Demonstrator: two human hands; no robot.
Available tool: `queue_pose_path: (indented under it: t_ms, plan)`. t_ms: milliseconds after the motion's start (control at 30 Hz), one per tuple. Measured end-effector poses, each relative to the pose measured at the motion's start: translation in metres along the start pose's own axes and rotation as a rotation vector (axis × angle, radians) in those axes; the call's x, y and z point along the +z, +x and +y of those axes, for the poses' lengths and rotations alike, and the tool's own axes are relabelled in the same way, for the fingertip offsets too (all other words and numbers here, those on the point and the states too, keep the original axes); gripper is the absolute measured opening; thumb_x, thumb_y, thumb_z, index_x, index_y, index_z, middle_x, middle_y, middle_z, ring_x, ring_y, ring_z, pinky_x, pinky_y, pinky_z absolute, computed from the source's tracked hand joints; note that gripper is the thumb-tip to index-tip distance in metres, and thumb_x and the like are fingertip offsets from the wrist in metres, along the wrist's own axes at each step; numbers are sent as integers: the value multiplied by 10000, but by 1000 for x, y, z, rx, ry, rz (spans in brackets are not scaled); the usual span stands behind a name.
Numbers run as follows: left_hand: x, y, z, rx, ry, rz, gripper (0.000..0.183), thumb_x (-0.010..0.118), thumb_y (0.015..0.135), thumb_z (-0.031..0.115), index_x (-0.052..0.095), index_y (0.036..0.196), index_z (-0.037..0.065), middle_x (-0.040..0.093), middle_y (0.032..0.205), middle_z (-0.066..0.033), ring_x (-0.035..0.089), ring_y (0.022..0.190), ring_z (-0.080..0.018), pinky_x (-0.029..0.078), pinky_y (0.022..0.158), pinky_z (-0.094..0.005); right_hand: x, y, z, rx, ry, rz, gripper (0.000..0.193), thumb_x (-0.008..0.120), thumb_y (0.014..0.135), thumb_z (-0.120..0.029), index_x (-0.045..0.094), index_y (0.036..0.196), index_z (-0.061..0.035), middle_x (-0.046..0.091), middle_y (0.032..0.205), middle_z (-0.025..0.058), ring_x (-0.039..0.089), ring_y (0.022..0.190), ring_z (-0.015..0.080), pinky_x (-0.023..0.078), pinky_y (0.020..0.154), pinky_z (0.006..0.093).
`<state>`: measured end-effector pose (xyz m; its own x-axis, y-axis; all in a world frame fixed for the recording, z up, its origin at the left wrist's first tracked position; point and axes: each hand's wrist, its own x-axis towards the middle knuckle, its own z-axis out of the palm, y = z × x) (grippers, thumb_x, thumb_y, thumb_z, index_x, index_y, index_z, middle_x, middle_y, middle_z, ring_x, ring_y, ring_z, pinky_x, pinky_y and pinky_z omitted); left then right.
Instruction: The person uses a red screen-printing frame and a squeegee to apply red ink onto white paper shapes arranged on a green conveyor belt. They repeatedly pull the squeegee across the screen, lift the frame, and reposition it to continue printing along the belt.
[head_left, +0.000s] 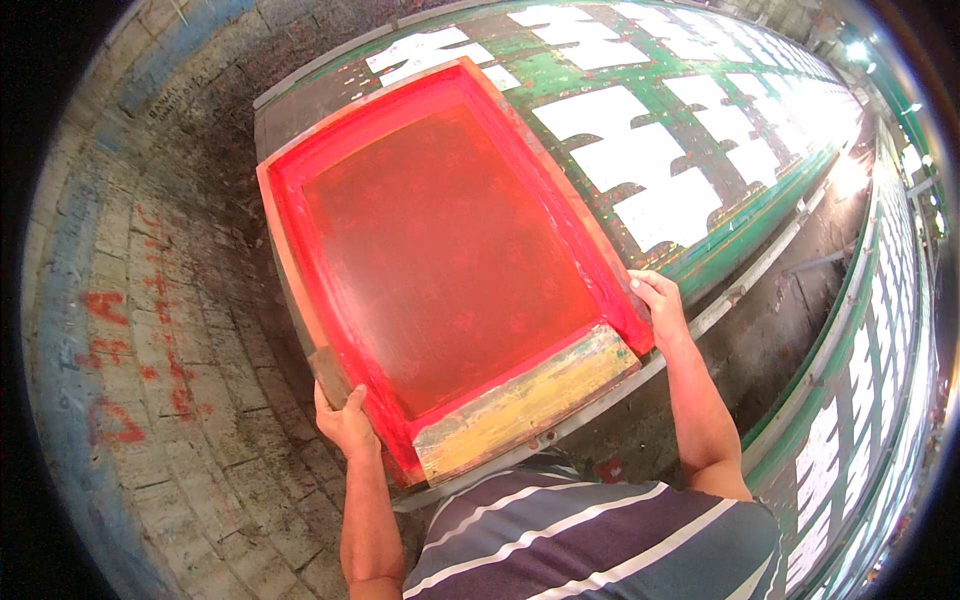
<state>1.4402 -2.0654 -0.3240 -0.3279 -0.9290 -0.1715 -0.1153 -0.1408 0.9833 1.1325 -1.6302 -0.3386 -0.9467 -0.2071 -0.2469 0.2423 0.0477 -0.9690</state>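
Note:
Between my two hands is a screen printing frame, a large wooden rectangle with red-coated edges and a dark red mesh. A bare, yellow-stained strip runs along the side nearest my body. My left hand grips the near left corner, its thumb on top and the fingers mostly hidden at the outer side. My right hand is closed on the right rail near its near corner. The frame lies over the end of a long green table; whether it touches the surface cannot be seen.
White cut fabric pieces lie in rows along the green table. A metal rail edges its right side. Beyond a narrow gap stands another long table with white pieces. A brick wall with red and blue paint rises close on the left.

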Motion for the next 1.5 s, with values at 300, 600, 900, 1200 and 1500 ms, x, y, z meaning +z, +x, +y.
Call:
queue_pose_path:
  t_ms: [300, 600, 900, 1200, 1500]
  plan:
    - [9, -1, -8, 29, -11, -15, 769, 749, 851, -175, 582, 1590, -42, 694, 1458, -115, 695, 1279, -238, 538, 1123, -383, -12, 5, -5, -7, -87, -16, 306, 748, 1036, -122, 799, 1296, 30, 795, 1154, 48, 695, 1104, 143, 521, 1041, 313]
    - [9, 9, -22, 57, 48, -27, 755, 770, 827, -132, 608, 1559, -36, 728, 1381, -98, 716, 1229, -238, 535, 1115, -384, 54, -74, -57, -792, -931, -590, 504, 832, 886, -191, 771, 1380, -111, 692, 1502, 167, 632, 1405, 386, 500, 1193, 549]
    - [-16, 51, -15, 87, 346, -145, 615, 816, 1001, 170, 617, 1542, -45, 707, 1475, -213, 665, 1372, -317, 499, 1184, -445, 101, -135, -45, -977, -1087, -785, 419, 739, 876, -126, 795, 1291, -145, 751, 1366, 104, 702, 1282, 330, 560, 1064, 510]
    - [14, 120, -15, 463, 729, -95, 394, 538, 1140, 212, 682, 1459, 31, 733, 1412, -246, 654, 1365, -448, 516, 1159, -524, 156, -141, -53, -980, -1218, -771, 398, 739, 885, -114, 790, 1279, -101, 790, 1269, 119, 748, 1192, 345, 579, 1024, 508]
    - [19, 116, -16, 604, 784, 30, 300, 599, 1073, 148, 746, 1323, 69, 784, 1230, -194, 699, 1199, -424, 554, 1046, -548, 180, -125, -99, -641, -1396, -901, 403, 743, 876, -67, 807, 1263, -159, 816, 1138, 137, 777, 1095, 387, 625, 917, 538]
